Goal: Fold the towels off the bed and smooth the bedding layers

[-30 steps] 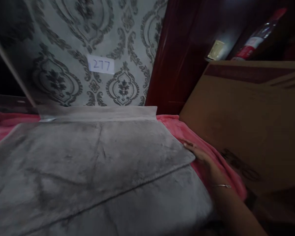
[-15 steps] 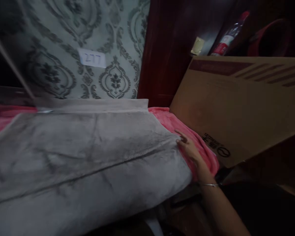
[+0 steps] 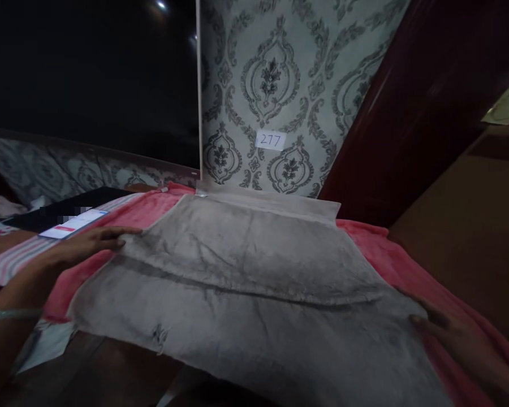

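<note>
A grey cloth (image 3: 254, 260) is laid over a pink cloth (image 3: 148, 206), which is left showing along both sides; its far edge is set near the patterned wall (image 3: 318, 118), and a ridge is raised across its middle. By the left hand (image 3: 89, 246), the grey cloth's left edge is pinched between thumb and fingers, the forefinger being stretched forward. The right edge is touched by the right hand (image 3: 453, 328), with the thumb held apart from the fingers; whether the cloth is gripped there cannot be told in the dimness. Beyond the left hand, a lit phone (image 3: 74, 223) is placed on striped fabric (image 3: 23, 254).
</note>
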`<action>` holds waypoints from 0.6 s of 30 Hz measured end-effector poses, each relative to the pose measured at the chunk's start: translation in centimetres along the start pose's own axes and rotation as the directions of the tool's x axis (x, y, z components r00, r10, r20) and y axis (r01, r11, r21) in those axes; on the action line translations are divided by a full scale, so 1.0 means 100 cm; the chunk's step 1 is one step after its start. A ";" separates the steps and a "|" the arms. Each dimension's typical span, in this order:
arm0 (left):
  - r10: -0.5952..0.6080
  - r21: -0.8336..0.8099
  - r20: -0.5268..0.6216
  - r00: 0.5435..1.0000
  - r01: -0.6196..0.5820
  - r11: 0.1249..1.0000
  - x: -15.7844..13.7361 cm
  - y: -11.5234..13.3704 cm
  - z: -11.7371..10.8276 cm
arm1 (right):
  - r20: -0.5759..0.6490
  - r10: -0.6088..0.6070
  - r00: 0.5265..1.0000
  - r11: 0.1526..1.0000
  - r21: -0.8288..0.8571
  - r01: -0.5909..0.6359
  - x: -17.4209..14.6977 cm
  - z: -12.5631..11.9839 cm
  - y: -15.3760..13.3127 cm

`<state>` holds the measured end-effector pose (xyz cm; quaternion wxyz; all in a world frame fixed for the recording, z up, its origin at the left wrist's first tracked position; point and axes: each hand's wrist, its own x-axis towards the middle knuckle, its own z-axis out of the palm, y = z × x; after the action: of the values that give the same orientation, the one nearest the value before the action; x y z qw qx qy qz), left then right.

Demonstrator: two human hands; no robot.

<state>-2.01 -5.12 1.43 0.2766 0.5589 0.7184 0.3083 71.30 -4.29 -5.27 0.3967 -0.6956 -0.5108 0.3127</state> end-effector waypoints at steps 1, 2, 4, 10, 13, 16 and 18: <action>-0.005 -0.009 0.042 0.999 0.006 1.000 0.005 0.000 0.000 | 0.003 -0.013 1.000 1.000 -0.023 0.013 0.002 0.000 0.002; -0.006 -0.004 0.064 0.998 0.006 1.000 0.010 -0.001 0.000 | 0.003 -0.028 1.000 0.998 -0.051 0.028 0.003 0.000 0.001; -0.002 0.015 0.112 0.994 0.000 1.000 0.019 -0.001 0.001 | 0.007 -0.047 0.999 0.993 -0.109 0.047 0.007 0.002 -0.006; 0.006 -0.095 0.354 0.935 0.030 0.995 0.031 -0.001 0.005 | -0.012 -0.023 1.000 0.994 -0.104 0.021 0.014 0.011 -0.026; -0.010 -0.129 0.330 0.944 0.055 0.990 0.034 -0.008 0.005 | 0.026 -0.023 0.999 0.996 -0.084 0.025 0.012 0.014 -0.029; 0.000 -0.099 0.273 0.962 0.028 0.995 0.037 -0.018 0.003 | 0.022 -0.058 0.998 0.991 -0.118 0.061 0.007 0.015 -0.034; 0.008 -0.151 0.163 0.987 0.017 0.988 0.040 -0.024 0.000 | -0.073 -0.131 0.989 0.972 -0.208 0.113 0.004 0.014 -0.036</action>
<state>-4.39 -1.66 -0.57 0.3768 0.5580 0.6689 0.3150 68.61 -3.03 -2.85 0.3637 -0.7126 -0.5643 0.2037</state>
